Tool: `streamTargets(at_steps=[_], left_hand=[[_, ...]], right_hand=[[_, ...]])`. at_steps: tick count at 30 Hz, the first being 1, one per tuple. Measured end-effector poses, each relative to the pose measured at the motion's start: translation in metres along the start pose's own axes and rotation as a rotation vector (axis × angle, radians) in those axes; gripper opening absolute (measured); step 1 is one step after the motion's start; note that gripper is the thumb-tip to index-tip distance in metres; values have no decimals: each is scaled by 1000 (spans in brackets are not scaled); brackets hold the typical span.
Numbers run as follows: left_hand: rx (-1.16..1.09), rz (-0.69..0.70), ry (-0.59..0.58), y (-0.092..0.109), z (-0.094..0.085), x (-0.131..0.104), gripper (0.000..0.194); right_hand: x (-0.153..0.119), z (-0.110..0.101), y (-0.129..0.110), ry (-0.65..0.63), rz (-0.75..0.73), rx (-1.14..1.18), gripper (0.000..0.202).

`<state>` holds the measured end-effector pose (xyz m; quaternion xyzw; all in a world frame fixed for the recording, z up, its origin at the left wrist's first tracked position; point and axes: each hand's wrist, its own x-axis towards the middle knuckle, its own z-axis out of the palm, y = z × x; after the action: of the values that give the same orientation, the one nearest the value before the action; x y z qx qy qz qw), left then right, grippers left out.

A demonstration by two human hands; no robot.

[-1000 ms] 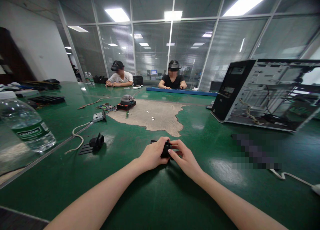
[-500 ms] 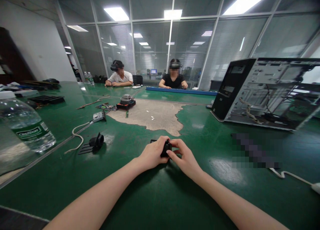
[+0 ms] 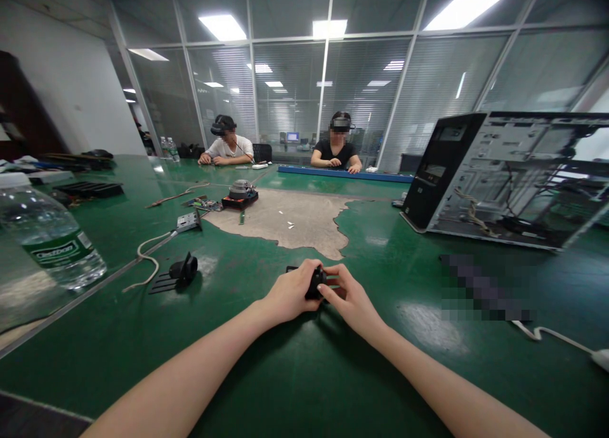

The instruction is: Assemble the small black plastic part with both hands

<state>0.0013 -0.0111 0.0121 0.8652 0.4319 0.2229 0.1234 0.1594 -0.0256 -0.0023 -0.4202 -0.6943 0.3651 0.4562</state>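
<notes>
A small black part (image 3: 314, 284) sits between my two hands, low over the green table (image 3: 266, 387). My left hand (image 3: 291, 292) is wrapped round it from the left, and a dark end of it juts out past the fingers. From the right, my right hand (image 3: 349, 298) pinches at its near side with thumb and fingertips. Most of the part is hidden by the fingers, so I cannot tell its exact kind. To the left lies a black plastic piece (image 3: 183, 270) with a round collar and flat prongs.
A water bottle (image 3: 57, 247) stands at left. An opened computer case (image 3: 499, 178) is at right, near a blurred-out strip (image 3: 485, 289) with a white cable. A heatsink fan (image 3: 240, 193) and a metal bracket (image 3: 189, 221) lie further back. Two people sit across the table behind a blue bar (image 3: 342, 173).
My hands and the black part stay almost exactly in place. Across the table, the person in black has shifted to the right and moved their hands.
</notes>
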Motion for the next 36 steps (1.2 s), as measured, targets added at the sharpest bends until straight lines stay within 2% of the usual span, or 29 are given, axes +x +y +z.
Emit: streamTargets(at_steps=[3,5,11,13,20,25,30,33,36], left_hand=[[-1,-2,5,0,0,0,61],[-7,0,12,0,0,0,60],[2,18,19,0,1,1,58],[-5,14,18,0,1,1,58],[-24,-13,7,1,0,0,61],[-35,-4,21,1,0,0,63],[-30,7,25,1,0,0,63],[-25,9,24,1,0,0,65],[-26,22,27,0,0,0,67]], right_hand=[[-3,0,-5,44,-90,-56,16],[-2,0,-6,51,-92,-44,13],[6,-4,5,4,98,94,22],[6,-3,6,-8,118,89,24],[-2,-1,-3,20,-59,-2,18],[4,-3,5,-5,51,94,20],[6,-2,9,8,96,63,24],[3,-1,3,-6,60,30,22],[-2,1,-3,4,-50,-32,21]])
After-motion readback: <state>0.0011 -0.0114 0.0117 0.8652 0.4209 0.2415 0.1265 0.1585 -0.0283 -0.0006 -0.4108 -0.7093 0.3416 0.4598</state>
